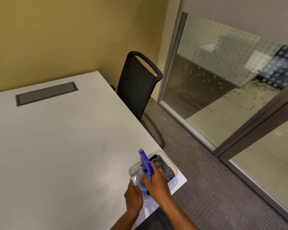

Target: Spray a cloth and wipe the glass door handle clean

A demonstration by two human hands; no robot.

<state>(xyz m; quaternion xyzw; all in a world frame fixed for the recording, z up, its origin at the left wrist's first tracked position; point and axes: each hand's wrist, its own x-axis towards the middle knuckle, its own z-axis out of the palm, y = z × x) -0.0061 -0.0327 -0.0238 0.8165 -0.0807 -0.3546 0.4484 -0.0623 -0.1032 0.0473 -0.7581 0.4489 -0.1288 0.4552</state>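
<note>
A clear spray bottle (140,179) with a blue trigger head stands in a clear plastic bin (169,161) on the near right corner of the white table (65,146). My right hand (156,181) is wrapped around the bottle's neck under the blue head. My left hand (134,195) grips the bottle's lower body from the left. A dark grey cloth (165,168) lies crumpled in the bin behind my right hand. The glass door (263,163) is at the right; its handle is not in view.
A black mesh office chair (137,83) stands at the table's far right side. A grey cable hatch (46,96) is set into the table top. Grey carpet (206,188) runs between table and glass wall (214,80).
</note>
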